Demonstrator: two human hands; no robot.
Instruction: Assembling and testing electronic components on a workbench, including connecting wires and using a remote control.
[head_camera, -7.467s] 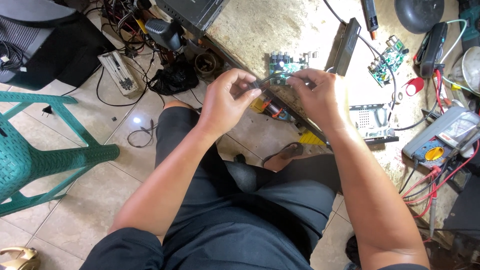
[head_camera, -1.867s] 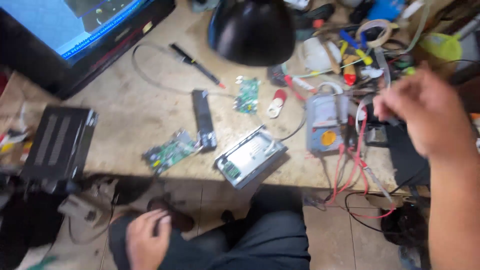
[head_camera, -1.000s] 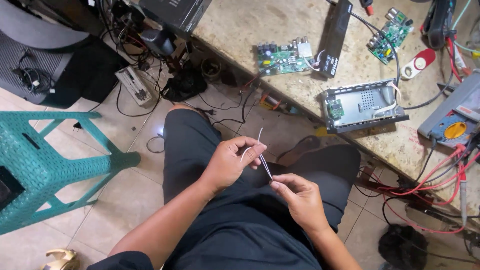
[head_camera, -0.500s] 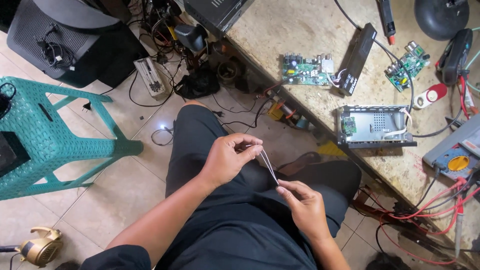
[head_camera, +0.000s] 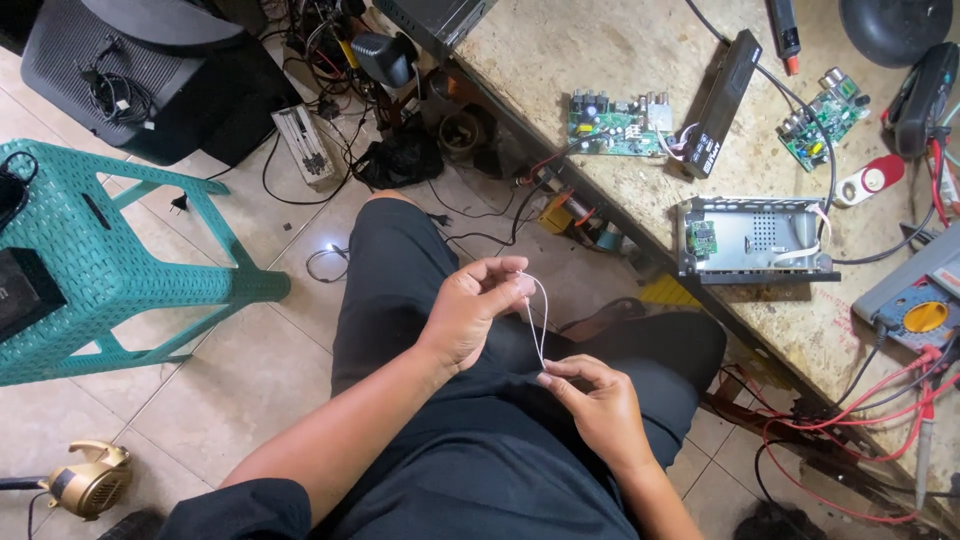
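Wire (head_camera: 537, 322) pinched between two hands; two circuit boards.

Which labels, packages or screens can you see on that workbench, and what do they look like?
Multimeter: right edge of the bench, grey body with blue face and orange dial; any screen is out of frame.
Black slim box: upper bench, lying diagonally, small white printing near its lower end.
Red and white small device: right of the open metal case, oval, with a round white patch.
No packages visible.

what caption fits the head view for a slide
Seated person's left hand and right hand stretch a thin white wire over the lap.
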